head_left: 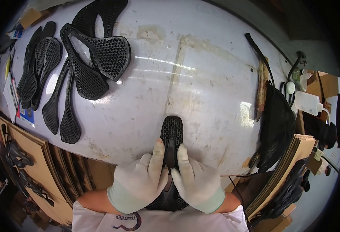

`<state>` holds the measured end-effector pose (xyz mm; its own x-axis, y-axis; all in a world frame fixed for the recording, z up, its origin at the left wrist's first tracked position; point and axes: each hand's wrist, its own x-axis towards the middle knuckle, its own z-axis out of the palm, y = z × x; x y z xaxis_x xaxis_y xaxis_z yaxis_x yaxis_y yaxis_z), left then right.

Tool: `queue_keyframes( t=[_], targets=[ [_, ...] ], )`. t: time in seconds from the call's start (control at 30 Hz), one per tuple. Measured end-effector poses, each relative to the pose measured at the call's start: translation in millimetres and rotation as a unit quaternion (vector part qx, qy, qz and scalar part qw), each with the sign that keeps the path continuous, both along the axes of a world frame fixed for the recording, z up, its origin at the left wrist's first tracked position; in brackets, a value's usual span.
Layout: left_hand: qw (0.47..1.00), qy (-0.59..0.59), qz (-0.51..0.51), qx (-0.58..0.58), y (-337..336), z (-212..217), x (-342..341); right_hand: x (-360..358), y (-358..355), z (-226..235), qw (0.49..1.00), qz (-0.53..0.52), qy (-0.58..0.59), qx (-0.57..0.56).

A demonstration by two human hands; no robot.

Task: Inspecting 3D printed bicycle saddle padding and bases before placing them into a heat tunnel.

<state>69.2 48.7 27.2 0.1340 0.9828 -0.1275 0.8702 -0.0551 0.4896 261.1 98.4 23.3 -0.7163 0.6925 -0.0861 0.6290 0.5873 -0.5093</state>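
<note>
Now, in the head view, a black honeycomb saddle piece (172,149) is sitting low in the centre, its narrow rounded nose pointing away from the person and reaching over the near edge of the white table (208,89). Its long axis is running almost straight out from the body, with the broad end lying close to the white shirt (96,220).

Both gloved hands are coming in from either side: the left hand (141,179) is gripping one flank, the right hand (199,181) is clamping the other, index fingers pointing forward along the sides, thumbs meeting near the middle.

Beyond the nose, bare tabletop is stretching toward the far edge. Off to the left, more honeycomb pads (115,54) are lying in an overlapping cluster; to the right, a black mesh bundle (278,127) is bordering the room, with a wooden strip (261,89) lying just beside it.
</note>
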Motion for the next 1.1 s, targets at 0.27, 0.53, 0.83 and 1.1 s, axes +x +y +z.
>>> queue_keyframes(
  t=[0.27, 0.53, 0.83, 1.1],
  targets=[
    [1.0, -0.007, 0.016, 0.016, 3.6, -5.9, 1.5, -12.1, 0.8, 19.7, 0.996, 0.004, -0.089, 0.03],
    [0.999, -0.028, -0.011, 0.023, 16.2, -13.5, 3.0, -4.4, -5.0, 8.1, 0.995, -0.004, -0.056, 0.084],
    [0.998, -0.062, -0.005, -0.017, 16.0, -19.2, 1.1, 59.7, -17.1, 2.3, 0.94, 0.09, 0.291, -0.156],
    [0.996, -0.083, 0.009, 0.026, 18.1, -23.7, 1.3, 84.7, -36.5, -24.7, 0.947, 0.11, 0.269, -0.138]
  ],
)
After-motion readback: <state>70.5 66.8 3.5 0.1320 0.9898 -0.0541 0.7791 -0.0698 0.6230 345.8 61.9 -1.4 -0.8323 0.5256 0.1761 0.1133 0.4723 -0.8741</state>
